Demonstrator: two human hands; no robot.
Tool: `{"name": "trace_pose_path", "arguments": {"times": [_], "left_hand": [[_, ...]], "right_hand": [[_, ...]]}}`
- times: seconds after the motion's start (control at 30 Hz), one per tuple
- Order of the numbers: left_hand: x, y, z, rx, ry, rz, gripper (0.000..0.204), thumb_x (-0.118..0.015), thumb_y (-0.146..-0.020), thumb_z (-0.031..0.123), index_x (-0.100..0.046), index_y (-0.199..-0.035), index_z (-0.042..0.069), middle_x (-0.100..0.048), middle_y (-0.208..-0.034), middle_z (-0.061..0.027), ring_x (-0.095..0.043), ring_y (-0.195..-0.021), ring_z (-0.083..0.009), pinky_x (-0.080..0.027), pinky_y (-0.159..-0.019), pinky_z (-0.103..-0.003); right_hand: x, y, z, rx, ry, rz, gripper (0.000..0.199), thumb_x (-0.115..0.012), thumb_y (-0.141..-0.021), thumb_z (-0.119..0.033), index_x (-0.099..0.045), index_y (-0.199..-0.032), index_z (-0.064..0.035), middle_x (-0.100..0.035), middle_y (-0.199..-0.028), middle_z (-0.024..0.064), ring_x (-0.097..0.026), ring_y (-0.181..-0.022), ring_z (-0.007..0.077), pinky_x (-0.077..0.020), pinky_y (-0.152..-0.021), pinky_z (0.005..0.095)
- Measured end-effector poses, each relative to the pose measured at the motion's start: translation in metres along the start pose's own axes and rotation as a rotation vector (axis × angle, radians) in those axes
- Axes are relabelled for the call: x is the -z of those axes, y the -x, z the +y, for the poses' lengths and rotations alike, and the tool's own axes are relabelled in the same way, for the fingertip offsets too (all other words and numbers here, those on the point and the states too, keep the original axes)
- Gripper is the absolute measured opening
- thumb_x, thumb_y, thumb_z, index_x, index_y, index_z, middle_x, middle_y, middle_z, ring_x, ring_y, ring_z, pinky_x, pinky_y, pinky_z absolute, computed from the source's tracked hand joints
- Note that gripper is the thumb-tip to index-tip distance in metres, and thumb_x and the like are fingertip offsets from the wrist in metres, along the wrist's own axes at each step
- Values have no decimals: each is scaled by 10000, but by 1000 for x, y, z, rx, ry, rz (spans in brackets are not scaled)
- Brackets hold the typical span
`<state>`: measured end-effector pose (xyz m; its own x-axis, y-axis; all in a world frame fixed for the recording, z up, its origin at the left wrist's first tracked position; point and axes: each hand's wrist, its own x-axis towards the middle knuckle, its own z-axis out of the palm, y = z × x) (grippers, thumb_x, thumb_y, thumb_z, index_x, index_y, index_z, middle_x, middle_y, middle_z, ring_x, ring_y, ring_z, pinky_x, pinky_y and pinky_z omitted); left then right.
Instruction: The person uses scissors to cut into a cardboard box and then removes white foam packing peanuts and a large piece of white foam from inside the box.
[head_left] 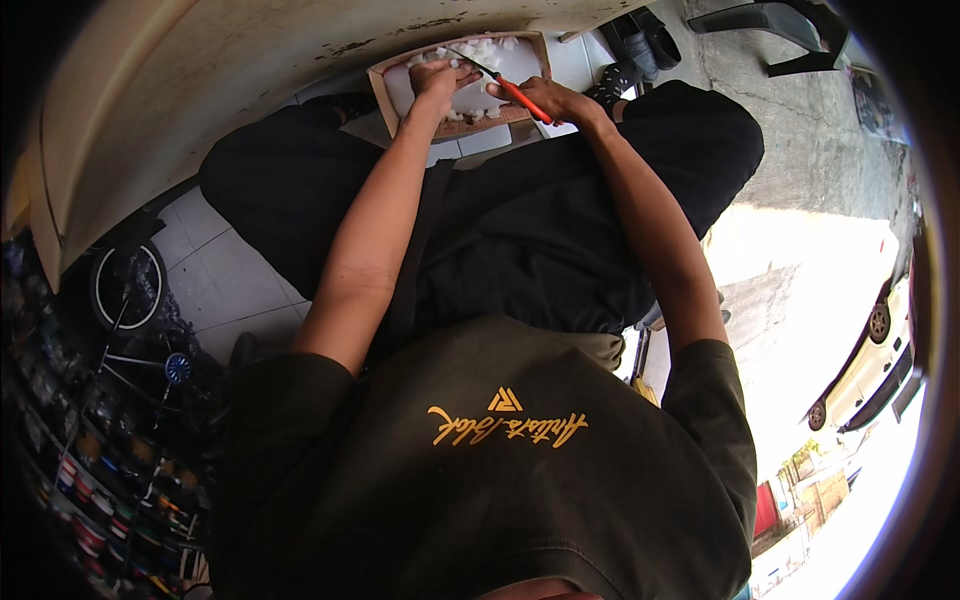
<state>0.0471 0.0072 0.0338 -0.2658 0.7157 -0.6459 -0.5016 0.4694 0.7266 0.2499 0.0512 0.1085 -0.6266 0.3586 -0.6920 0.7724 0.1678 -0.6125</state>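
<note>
Two-handed, bent over shallow brown cardboard box, just past black trousers. Gripping red-handled scissors in R hand, w/ fingers curled round handles; aiming blades up-left across box, close to L hand. Can't tell how far apart blades stand. Holding L hand over L half of box, palm down, w/ fingers half bent, right by blades. Can't tell if pinching anything: too small. Heaped w/ white bits, mostly at far side of box, plus a few along near edge. Sitting w/ knees spread wide, wearing dark tee w/ yellow print. Facing big beige panel, just beyond box. Visible on L: pale floor tiles & spoked wheel. Visible on R: dark shoes, grey concrete &, well off, pale car near edge of view.
</note>
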Motion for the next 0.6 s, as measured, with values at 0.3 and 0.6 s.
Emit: {"name": "trace_pose_path", "arguments": {"times": [0.3, 0.6], "left_hand": [[-7, 3, 2, 164, 35, 94, 498, -650, -837, -218, -391, -1260, -268, -613, -1138, -293, -728, -901, -402, -691, -805, -422], [-4, 3, 0, 136, -51, -46, 117, -681, -835, -183, -605, -923, -184, -698, -934, -234, -746, -812, -340, -692, -755, -384]], "right_hand": [[-29, -44, 66, 296, 469, 81, 641, -313, -1069, 17, -260, -1608, -325, -611, -757, 201, -563, -755, 394, -491, -849, 499], [-8, -15, 28, -172, -167, -78, 1166, -272, -799, -977, -651, -1332, -11, -333, -580, 49, -476, -586, 163, -384, -596, 345]]}}
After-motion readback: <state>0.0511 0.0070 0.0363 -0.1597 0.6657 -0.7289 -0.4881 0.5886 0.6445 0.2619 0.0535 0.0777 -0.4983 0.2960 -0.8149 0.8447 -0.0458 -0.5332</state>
